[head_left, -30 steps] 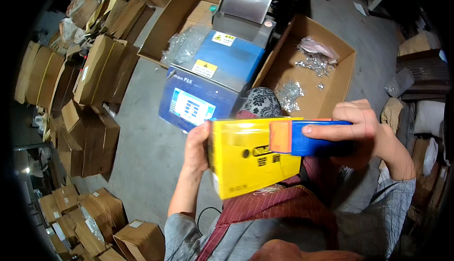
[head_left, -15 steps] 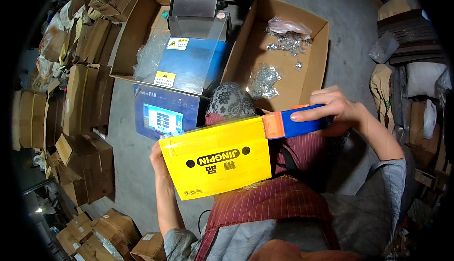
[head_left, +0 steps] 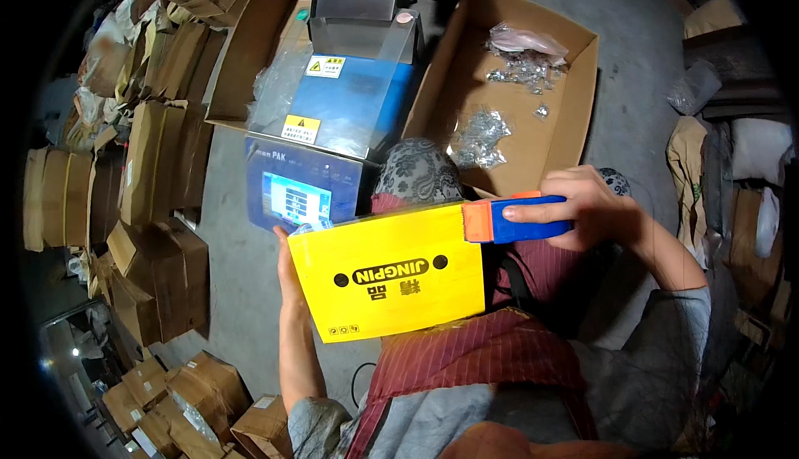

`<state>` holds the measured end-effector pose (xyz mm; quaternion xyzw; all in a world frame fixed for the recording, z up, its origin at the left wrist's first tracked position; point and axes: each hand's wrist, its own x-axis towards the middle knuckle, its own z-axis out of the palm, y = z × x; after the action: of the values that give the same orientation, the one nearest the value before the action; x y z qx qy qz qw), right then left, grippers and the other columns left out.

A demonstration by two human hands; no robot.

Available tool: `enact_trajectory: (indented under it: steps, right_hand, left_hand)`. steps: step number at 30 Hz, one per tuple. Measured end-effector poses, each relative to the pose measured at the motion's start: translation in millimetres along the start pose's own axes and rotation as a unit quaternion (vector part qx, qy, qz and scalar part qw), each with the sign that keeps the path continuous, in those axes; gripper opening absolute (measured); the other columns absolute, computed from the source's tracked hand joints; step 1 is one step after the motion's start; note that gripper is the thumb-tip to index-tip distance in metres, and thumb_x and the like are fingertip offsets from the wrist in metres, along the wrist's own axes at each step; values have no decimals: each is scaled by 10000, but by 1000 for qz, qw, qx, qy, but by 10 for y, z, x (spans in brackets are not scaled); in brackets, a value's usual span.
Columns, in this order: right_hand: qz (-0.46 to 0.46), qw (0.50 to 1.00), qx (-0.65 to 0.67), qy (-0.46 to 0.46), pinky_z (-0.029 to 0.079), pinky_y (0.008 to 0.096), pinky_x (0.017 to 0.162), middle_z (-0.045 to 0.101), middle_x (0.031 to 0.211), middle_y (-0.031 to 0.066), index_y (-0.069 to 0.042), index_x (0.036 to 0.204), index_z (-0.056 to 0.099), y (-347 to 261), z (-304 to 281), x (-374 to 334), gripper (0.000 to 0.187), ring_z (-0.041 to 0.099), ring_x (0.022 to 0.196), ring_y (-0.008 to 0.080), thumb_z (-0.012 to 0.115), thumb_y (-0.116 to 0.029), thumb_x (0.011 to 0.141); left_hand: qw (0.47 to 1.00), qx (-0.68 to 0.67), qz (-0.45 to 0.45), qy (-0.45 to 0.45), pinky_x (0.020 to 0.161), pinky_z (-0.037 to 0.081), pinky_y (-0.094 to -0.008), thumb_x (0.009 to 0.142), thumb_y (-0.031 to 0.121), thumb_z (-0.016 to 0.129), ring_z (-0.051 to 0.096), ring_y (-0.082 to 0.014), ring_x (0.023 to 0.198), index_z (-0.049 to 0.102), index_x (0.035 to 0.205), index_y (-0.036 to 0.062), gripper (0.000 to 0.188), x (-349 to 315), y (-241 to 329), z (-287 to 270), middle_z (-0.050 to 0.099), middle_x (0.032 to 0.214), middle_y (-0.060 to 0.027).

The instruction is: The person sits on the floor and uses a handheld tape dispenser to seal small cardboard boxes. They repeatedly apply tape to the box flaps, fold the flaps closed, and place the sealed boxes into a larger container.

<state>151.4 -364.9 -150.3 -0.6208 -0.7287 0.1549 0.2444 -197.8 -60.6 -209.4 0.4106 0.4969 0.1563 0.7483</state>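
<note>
Since a second ago I've tipped the yellow box point(head_left: 391, 272) so its printed face looks up at me; left hand point(head_left: 290, 280) cups its far edge, fingers probably behind it, right hand point(head_left: 583, 209) wrapped around the blue-orange tape dispenser point(head_left: 516, 219) at the box's top corner, taping that seam I'd say

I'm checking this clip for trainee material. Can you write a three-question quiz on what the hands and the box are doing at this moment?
1. True or false: the right hand holds a blue and orange tape dispenser against the top right corner of the yellow box.
2. Where is the left hand?
A. On the box's left edge
B. Inside the open carton
C. On the machine's screen
3. Fill in: the open cardboard carton beside the blue machine holds clear plastic ____.

Key: 1 true; 2 A; 3 bags.
</note>
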Motion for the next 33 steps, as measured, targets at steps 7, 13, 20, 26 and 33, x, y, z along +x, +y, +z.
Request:
enact_trajectory:
  steps: [7, 13, 20, 26, 33]
  right_hand:
    - [-9, 999, -6, 47, 524, 348, 587, 626, 763, 73, -272, 1306, 665, -41, 21, 31, 632, 644, 630, 251, 779, -106, 708]
    - [-29, 998, 45, 44, 526, 368, 639, 605, 772, 73, -251, 1332, 658, -19, 97, 111, 663, 634, 679, 252, 761, -94, 696]
    - [-90, 984, 116, 103, 464, 381, 641, 524, 739, 71, -211, 1350, 660, 180, 330, 126, 700, 550, 647, 277, 750, -76, 669]
    - [-96, 979, 90, 153, 454, 379, 590, 542, 725, 78, -168, 1340, 663, 199, 437, 112, 697, 547, 625, 273, 763, -77, 656]
    - [-6, 980, 58, 192, 540, 384, 679, 681, 901, 147, -112, 1356, 640, 329, 352, -186, 735, 660, 741, 323, 780, -114, 635]
  left_hand:
    - [843, 419, 336, -41, 1033, 429, -408, 913, 837, 281, 515, -299, 1293, 466, 1452, 5, 1008, -241, 483, 202, 528, 1396, -169]
    - [640, 694, 323, -62, 1157, 285, -463, 1036, 266, 465, 357, -339, 1422, 557, 1409, 98, 419, -388, 523, 657, 504, 1439, -168]
    - [515, 793, 325, -9, 1204, -52, -570, 939, 717, 430, 19, -408, 1549, 131, 1532, -147, 1089, -470, -38, 686, 112, 1631, -317]
    - [591, 685, 411, -109, 1163, -29, -674, 836, 688, 619, 31, -540, 1502, 218, 1479, -181, 1153, -809, -421, 1615, 147, 1559, -415]
    - [524, 729, 437, -51, 1047, 333, -455, 691, 541, 751, 418, -381, 1275, 362, 1449, -126, 1082, -532, -345, 2203, 474, 1304, -252]
